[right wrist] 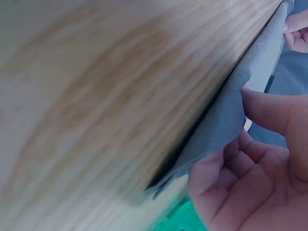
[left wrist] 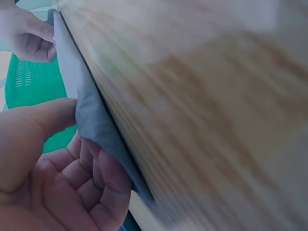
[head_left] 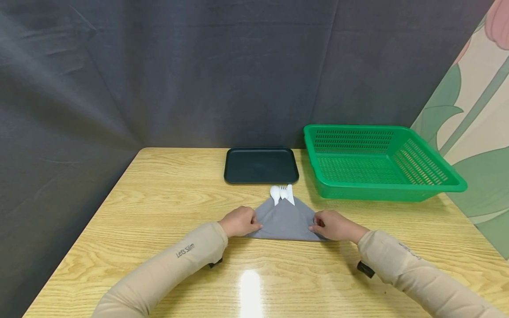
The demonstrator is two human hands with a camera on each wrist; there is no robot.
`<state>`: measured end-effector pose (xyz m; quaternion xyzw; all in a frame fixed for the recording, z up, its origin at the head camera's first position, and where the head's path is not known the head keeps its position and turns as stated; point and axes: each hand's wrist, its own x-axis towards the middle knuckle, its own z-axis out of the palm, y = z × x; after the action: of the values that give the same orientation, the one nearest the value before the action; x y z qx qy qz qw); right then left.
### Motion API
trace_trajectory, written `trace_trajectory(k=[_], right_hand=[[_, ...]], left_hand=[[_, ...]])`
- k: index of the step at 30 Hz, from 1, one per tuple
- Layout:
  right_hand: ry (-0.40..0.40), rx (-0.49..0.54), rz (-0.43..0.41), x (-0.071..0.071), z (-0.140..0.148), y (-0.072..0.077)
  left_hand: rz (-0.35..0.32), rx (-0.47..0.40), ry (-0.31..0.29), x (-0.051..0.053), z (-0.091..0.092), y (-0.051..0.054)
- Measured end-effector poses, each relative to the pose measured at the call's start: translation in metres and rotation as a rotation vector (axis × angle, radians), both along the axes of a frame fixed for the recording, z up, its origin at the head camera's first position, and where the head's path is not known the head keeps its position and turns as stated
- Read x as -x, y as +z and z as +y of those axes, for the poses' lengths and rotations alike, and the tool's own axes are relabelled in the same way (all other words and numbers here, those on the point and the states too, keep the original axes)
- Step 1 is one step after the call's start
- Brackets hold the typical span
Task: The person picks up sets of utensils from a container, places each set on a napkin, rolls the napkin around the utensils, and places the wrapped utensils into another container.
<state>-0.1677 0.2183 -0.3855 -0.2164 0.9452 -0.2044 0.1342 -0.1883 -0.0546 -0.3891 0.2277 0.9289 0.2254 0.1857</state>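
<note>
A grey cloth napkin [head_left: 284, 223] lies folded into a triangle on the table, its long edge toward me. From its far point stick out the heads of a white spoon [head_left: 275, 192], a white fork [head_left: 283, 192] and a white knife [head_left: 290, 192]; their lower parts are hidden under the cloth. My left hand [head_left: 240, 221] pinches the napkin near its left corner, thumb on top and curled fingers beneath, as the left wrist view shows. At the right corner, my right hand [head_left: 333, 225] pinches the cloth the same way.
A black tray [head_left: 261, 165] lies just beyond the cutlery. To its right stands a green plastic basket [head_left: 381, 191] with slotted walls, near the table's far right corner. The wooden table [head_left: 167, 194] ends at a dark curtain [head_left: 222, 79].
</note>
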Motion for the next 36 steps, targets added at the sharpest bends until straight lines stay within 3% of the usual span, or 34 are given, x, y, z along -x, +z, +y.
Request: trace_trajectory(k=[8, 16, 22, 28, 33, 36], right_hand=[[-0.01, -0.033, 0.006, 0.0, -0.002, 0.003], [-0.045, -0.057, -0.004, 0.001, -0.006, 0.006], [-0.068, -0.052, 0.054, 0.002, -0.011, 0.007], [-0.027, -0.015, 0.138, 0.001, -0.019, 0.007], [0.046, 0.011, 0.18, 0.0, -0.023, 0.005], [0.061, 0.029, 0.171, -0.001, -0.024, 0.004]], left_hand=[[0.042, 0.048, -0.004, -0.002, 0.002, 0.002], [0.165, 0.122, -0.041, -0.004, 0.004, 0.002], [0.241, 0.123, -0.052, -0.003, 0.005, 0.002], [0.303, 0.049, -0.183, 0.0, 0.008, 0.003], [0.315, 0.011, -0.323, 0.002, 0.011, 0.003], [0.308, 0.013, -0.361, 0.002, 0.013, 0.004]])
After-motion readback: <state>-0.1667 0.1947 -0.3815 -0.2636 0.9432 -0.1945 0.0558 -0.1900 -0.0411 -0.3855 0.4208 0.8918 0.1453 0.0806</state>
